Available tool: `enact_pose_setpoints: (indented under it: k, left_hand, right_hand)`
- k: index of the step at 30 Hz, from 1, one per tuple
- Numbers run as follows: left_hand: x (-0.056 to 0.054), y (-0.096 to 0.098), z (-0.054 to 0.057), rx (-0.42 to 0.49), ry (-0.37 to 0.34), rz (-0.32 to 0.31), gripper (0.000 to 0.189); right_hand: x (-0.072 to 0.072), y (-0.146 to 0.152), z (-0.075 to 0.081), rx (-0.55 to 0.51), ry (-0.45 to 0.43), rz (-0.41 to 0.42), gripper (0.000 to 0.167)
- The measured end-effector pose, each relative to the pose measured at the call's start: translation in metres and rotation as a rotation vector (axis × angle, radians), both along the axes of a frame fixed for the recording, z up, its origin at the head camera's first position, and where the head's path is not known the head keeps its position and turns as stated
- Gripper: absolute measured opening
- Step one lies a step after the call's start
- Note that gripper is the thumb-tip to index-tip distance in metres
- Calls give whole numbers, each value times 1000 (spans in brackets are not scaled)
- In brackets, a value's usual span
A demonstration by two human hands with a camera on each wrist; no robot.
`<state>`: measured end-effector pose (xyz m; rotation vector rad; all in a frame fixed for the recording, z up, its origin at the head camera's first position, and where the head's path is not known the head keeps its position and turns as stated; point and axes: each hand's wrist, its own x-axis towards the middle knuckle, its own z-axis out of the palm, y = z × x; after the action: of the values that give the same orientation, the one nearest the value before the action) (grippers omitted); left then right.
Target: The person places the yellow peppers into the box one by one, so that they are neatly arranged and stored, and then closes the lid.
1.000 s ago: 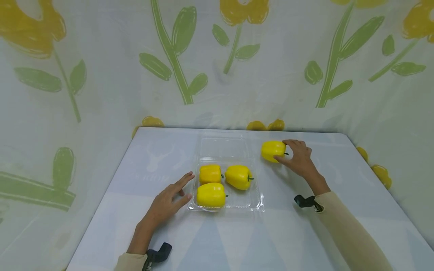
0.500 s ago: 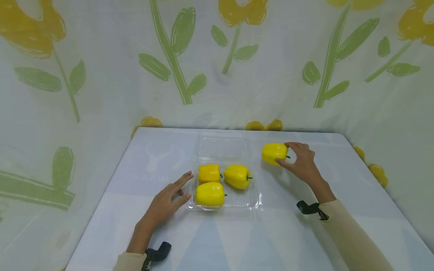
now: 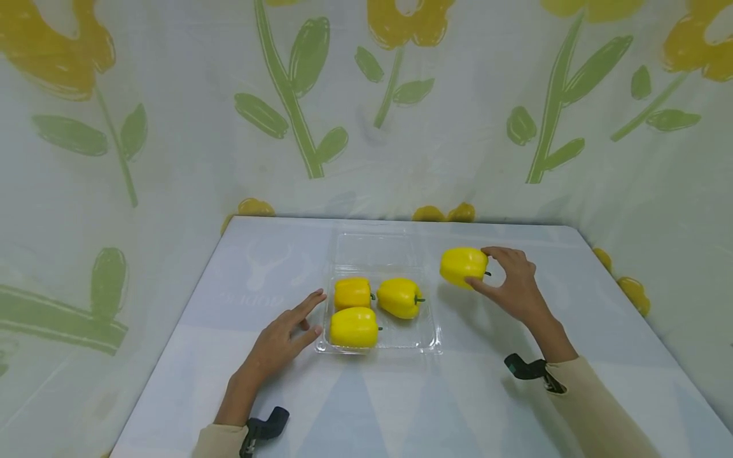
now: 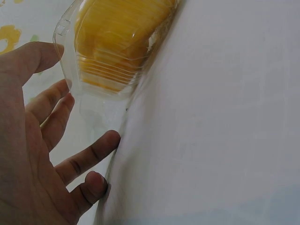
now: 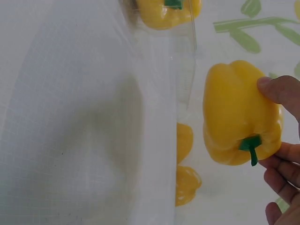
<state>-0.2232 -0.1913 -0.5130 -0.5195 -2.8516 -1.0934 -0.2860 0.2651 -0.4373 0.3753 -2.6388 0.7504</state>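
Observation:
My right hand (image 3: pixel 512 280) pinches a yellow bell pepper (image 3: pixel 462 266) between thumb and fingers, holding it above the table to the right of a clear plastic clamshell box (image 3: pixel 409 340). In the right wrist view the held pepper's green stem (image 5: pixel 251 143) points toward the lower edge. Three more yellow peppers lie in the box: one at the back left (image 3: pixel 352 293), one at the front left (image 3: pixel 353 327) and one at the right (image 3: pixel 400 298). My left hand (image 3: pixel 282 337) is at the box's left side, fingers extended, with thumb and fingertips right at the rim (image 4: pixel 65 70).
The box's clear lid (image 3: pixel 375 249) lies folded back behind it. A white table (image 3: pixel 240 362) with pale blue triangles carries everything, and a flower-printed cloth (image 3: pixel 458 146) hangs behind its far edge. A black wrist camera (image 3: pixel 266 426) sits on the left wrist.
The right hand has lifted the pepper off the table and drawn it slightly nearer the front. My left hand keeps its place beside the box.

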Motion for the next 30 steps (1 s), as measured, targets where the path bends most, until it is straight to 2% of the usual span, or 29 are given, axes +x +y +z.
enact_pose_setpoints:
  k: [10,20,30]
  left_hand:
    - [0,1,0,13,4,-11,63]
    - [-1,0,-1,2,20,-16,63]
    - [0,1,1,0,29,-24,63]
  right_hand:
    - [16,-4,-2,-10,24,20,62]
    - [29,-13,-3,-3,84,73,64]
    - [42,-26,2,-16,109,118,66]
